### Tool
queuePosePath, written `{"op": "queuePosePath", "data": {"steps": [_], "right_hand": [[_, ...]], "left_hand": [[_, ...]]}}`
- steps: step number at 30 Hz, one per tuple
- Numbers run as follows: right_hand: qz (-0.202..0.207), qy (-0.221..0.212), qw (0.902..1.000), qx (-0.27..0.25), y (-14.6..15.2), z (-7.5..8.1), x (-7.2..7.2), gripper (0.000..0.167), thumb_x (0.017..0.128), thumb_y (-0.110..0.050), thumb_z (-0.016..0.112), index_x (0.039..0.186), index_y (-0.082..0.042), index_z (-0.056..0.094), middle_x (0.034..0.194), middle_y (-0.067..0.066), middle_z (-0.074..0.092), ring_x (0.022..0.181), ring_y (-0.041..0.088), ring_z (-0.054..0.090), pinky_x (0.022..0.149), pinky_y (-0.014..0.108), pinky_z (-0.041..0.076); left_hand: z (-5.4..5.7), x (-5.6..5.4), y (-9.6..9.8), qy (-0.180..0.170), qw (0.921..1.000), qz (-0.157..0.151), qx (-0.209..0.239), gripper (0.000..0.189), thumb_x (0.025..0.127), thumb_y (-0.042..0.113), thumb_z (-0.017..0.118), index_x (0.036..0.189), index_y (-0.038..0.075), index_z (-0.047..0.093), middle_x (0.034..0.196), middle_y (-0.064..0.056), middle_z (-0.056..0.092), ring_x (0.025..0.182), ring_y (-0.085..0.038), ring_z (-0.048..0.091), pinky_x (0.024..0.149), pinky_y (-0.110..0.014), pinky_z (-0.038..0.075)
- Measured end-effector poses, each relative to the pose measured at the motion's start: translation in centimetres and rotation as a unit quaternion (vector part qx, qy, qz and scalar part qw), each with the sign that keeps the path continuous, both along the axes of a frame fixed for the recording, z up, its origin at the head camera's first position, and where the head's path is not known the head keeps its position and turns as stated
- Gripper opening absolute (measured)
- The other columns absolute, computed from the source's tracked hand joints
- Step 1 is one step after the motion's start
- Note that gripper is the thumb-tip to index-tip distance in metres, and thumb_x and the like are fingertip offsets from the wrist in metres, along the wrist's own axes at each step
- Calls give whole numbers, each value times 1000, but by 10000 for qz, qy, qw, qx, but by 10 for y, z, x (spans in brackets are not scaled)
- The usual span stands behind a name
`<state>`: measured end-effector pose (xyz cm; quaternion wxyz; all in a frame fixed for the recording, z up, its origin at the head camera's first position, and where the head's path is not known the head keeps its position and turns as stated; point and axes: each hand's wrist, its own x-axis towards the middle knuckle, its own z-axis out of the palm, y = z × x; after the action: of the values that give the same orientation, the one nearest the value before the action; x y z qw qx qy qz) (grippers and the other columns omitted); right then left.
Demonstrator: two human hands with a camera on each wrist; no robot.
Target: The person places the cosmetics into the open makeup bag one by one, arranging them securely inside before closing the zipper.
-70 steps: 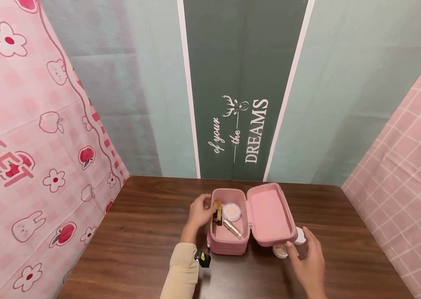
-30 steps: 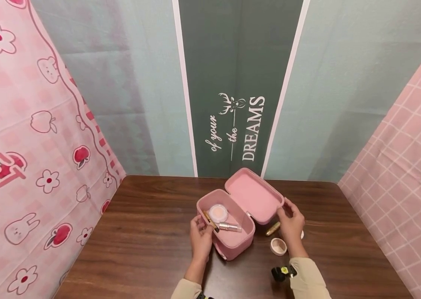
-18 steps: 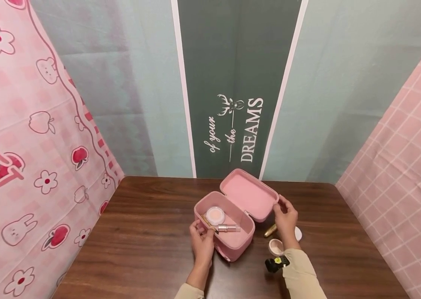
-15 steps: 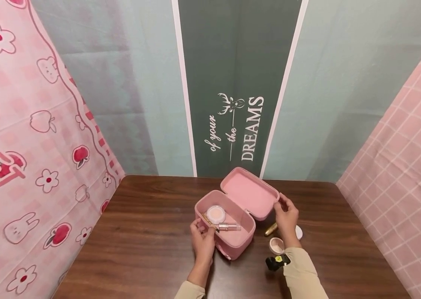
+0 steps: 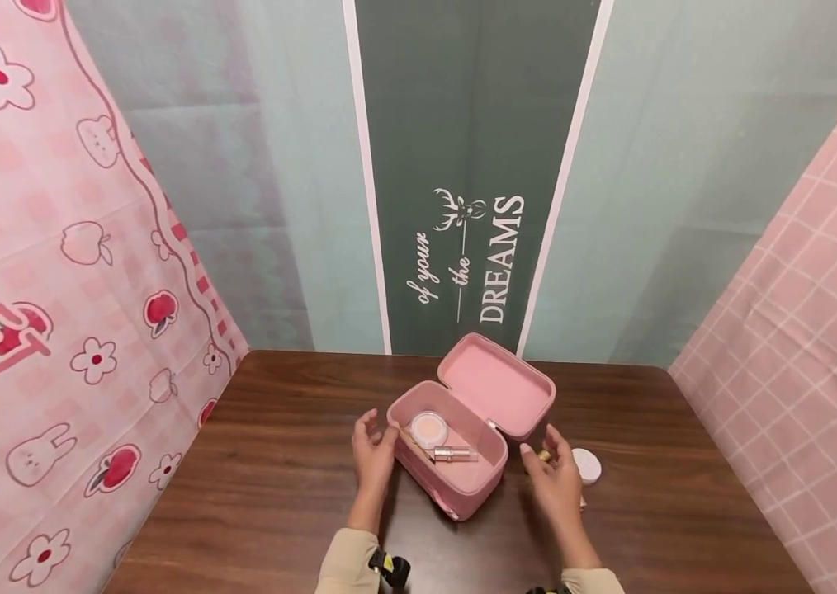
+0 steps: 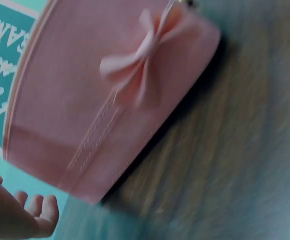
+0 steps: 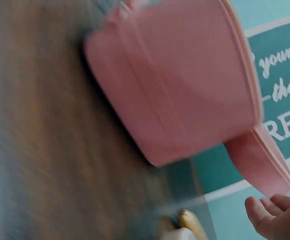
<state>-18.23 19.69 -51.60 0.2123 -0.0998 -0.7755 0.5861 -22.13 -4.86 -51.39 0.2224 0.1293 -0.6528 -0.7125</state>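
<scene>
Two hands of mine are in view at the desk [image 5: 277, 445], one on either side of a pink, box-shaped cosmetic case with rounded corners [image 5: 474, 493]. The case stands upright on the dark brown wood-grain surface, its pink lid [image 5: 496, 386] folded back towards the far right side. The left wrist view shows a pink bow [image 6: 145, 60] on one outer wall.

My left hand [image 5: 374, 454] is beside the left end of the case, fingers loosely spread and slightly bent; whether the thumb touches the rim I cannot tell. My right hand [image 5: 555, 483] is near the lid's near corner, its thumb and fingers likewise spread apart.

Inside the case, I record a round clear compact with a peach centre [image 5: 429, 429], a slim silver-and-pink lipstick tube with a clear end [image 5: 454, 454] lying just beside it, and a narrow gold-and-dark item along the left wall, partly hidden.

Outside, a round white disc [image 5: 586, 466] lies on the desk just right of my right hand. A gold tube [image 7: 190, 222] lies near it, partly covered in the head view by that hand.
</scene>
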Motion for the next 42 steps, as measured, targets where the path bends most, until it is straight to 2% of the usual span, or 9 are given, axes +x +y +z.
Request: {"op": "queuePosePath", "data": {"steps": [4, 5, 8, 12, 16, 23, 30, 35, 42], "right_hand": [[127, 138, 9998, -40, -14, -12, 6, 64, 83, -6, 68, 136, 8, 35, 132, 31, 40, 121, 41, 40, 88, 43, 44], [198, 155, 9996, -83, -18, -14, 7, 66, 82, -5, 69, 137, 8, 34, 132, 31, 39, 120, 41, 40, 88, 48, 43], [448, 259, 9980, -360, -28, -19, 11, 68, 82, -1, 68, 138, 8, 32, 135, 30, 37, 117, 41, 44, 84, 36, 47], [623, 483, 9940, -762, -38, -10, 16, 63, 82, 7, 64, 136, 12, 33, 134, 31, 37, 109, 43, 49, 75, 18, 47], [542, 544, 9930, -892, -43, -1, 19, 60, 81, 11, 62, 134, 15, 34, 133, 33, 38, 107, 44, 48, 74, 16, 46], [492, 441, 9937, -910, -40, -20, 13, 61, 83, 6, 63, 136, 10, 34, 137, 28, 38, 108, 36, 50, 75, 16, 46], [791, 336, 9891, -1196, -28, -28, 5, 60, 84, 7, 59, 139, 7, 33, 136, 26, 37, 106, 25, 51, 76, 15, 45], [1278, 202, 9824, -1349, -14, -28, -10, 60, 85, 9, 56, 140, 4, 33, 137, 25, 36, 105, 22, 51, 76, 18, 47], [1776, 122, 9792, -969, 4, -27, -32, 56, 85, 9, 53, 138, 4, 36, 137, 25, 37, 106, 26, 53, 78, 19, 46]], "left_hand": [[17, -6, -7, 180, 9988, -459, 21, 32, 81, -6, 61, 111, -12, 53, 106, -26, 54, 95, -34, 51, 80, -35, 44], [15, -8, -9, 213, 9979, -606, 3, 30, 81, -6, 59, 110, -13, 54, 104, -27, 55, 92, -32, 52, 77, -31, 44], [9, -14, -14, 219, 9945, -1006, -180, 25, 83, -7, 57, 107, -14, 57, 99, -30, 57, 84, -23, 53, 69, -20, 42], [5, -17, -18, 235, 9903, -1321, -351, 23, 83, -7, 55, 105, -13, 59, 101, -31, 58, 82, -18, 52, 68, -21, 41], [5, -18, -21, 199, 9883, -1470, -350, 24, 84, -6, 55, 107, -13, 59, 103, -32, 58, 84, -20, 54, 69, -22, 43], [5, -17, -22, 200, 9875, -1525, -357, 24, 86, -5, 55, 108, -13, 58, 106, -32, 57, 89, -26, 54, 72, -22, 42], [4, -3, -20, 165, 9884, -1323, -727, 22, 86, -4, 57, 106, -11, 59, 102, -29, 59, 89, -32, 57, 73, -24, 44], [2, 8, -21, 197, 9900, -1330, -431, 23, 85, -5, 57, 107, -13, 57, 103, -30, 58, 89, -30, 56, 74, -22, 44], [-2, 26, -17, 104, 9911, -1324, -42, 25, 83, -6, 59, 106, -13, 54, 101, -31, 56, 88, -28, 55, 73, -21, 44]]}}
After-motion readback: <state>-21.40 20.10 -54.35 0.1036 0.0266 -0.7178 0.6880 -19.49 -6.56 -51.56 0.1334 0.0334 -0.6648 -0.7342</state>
